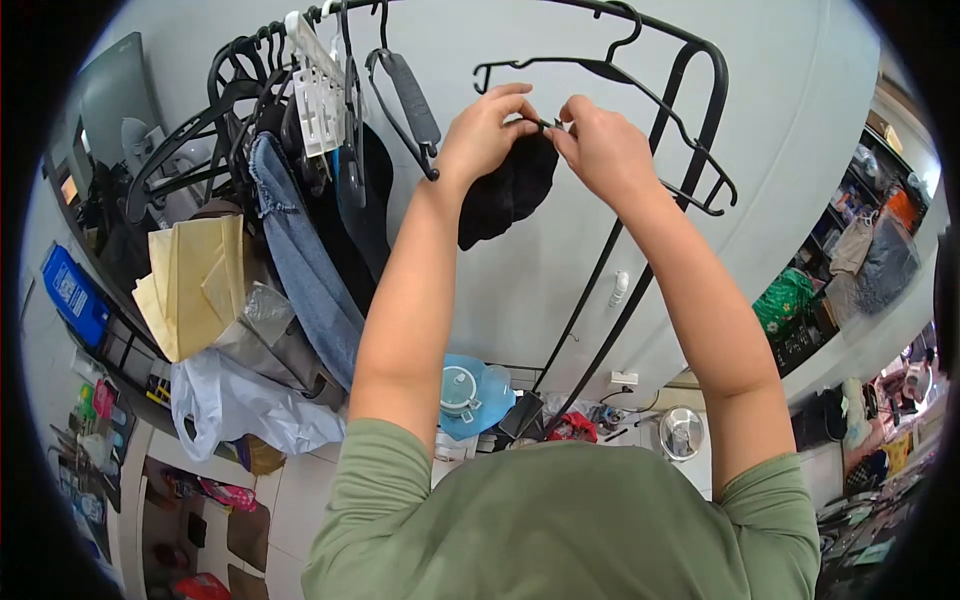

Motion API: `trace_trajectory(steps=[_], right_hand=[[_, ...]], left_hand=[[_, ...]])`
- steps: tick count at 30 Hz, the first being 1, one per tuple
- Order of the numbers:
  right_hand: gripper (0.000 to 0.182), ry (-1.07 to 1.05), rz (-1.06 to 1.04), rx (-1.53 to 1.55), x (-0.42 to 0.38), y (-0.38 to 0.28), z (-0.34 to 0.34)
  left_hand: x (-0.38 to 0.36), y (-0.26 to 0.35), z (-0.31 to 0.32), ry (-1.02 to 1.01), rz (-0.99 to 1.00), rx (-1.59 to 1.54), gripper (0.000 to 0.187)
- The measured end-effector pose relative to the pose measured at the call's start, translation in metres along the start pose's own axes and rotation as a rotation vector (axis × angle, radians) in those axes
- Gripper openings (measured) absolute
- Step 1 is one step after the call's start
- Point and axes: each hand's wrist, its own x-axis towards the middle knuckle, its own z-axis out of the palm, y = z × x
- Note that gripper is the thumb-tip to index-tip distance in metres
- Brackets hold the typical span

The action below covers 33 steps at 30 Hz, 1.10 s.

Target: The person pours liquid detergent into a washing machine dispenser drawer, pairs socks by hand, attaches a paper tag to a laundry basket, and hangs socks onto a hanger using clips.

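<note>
Both my hands are raised in front of the clothes rack, close together. Between them hangs a black cloth item (515, 190), rounded like a cap, with a thin dark strap at its top edge. My left hand (490, 130) pinches that strap between thumb and fingers. My right hand (603, 148) pinches the strap's other end, where a small clip-like bit shows at the fingertips. Just above and behind my hands, a bare black hanger (605, 70) hangs tilted from the rail. The lower part of the cap is partly hidden by my left forearm.
The black rack (715, 90) stands against a pale wall. On its left hang several black hangers, a white clip hanger (318, 110) and jeans (310, 260). A yellow folded bag (195, 285) and a white plastic bag (240, 405) are lower left; a blue container (470, 395) is below.
</note>
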Motion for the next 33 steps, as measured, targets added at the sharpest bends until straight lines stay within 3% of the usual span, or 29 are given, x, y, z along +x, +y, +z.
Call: trace_trajectory(steps=[4, 9, 12, 13, 17, 23, 26, 27, 30, 32, 33], right_hand=[[0.018, 0.073, 0.019, 0.085, -0.001, 0.006, 0.004], [0.021, 0.085, 0.238, 0.368, 0.007, 0.007, -0.013], [0.02, 0.09, 0.205, 0.436, 0.012, -0.007, -0.021], [0.019, 0.155, 0.086, 0.375, 0.013, -0.009, -0.015], [0.015, 0.158, -0.051, 0.001, 0.007, -0.019, -0.002], [0.022, -0.014, 0.055, 0.121, 0.008, -0.004, 0.0], [0.036, 0.09, 0.042, 0.226, 0.006, -0.002, -0.019], [0.046, 0.074, 0.116, 0.343, 0.002, -0.014, -0.038], [0.049, -0.138, 0.199, 0.658, -0.032, -0.022, -0.038], [0.045, -0.256, 0.202, 0.57, -0.058, -0.045, -0.035], [0.04, -0.342, 0.244, 0.674, -0.063, -0.047, -0.03]], left_hand=[[0.002, -0.003, -0.001, -0.154, -0.074, -0.104, 0.012], [-0.005, -0.005, 0.002, -0.118, -0.035, -0.173, 0.014], [-0.005, 0.004, 0.0, -0.126, -0.061, -0.141, 0.015], [-0.004, 0.008, -0.002, -0.133, -0.062, -0.112, 0.016], [-0.003, 0.008, -0.002, -0.12, -0.006, -0.161, 0.015], [-0.004, 0.003, -0.008, -0.168, -0.033, -0.175, 0.014], [-0.012, 0.011, -0.023, -0.047, 0.025, -0.204, 0.018], [-0.016, 0.005, -0.024, 0.047, 0.115, -0.22, 0.021], [-0.047, 0.04, -0.03, 0.1, -0.124, -0.431, 0.021], [-0.054, 0.056, -0.028, 0.072, -0.052, -0.602, 0.022], [-0.055, 0.066, -0.032, 0.041, -0.06, -0.637, 0.022]])
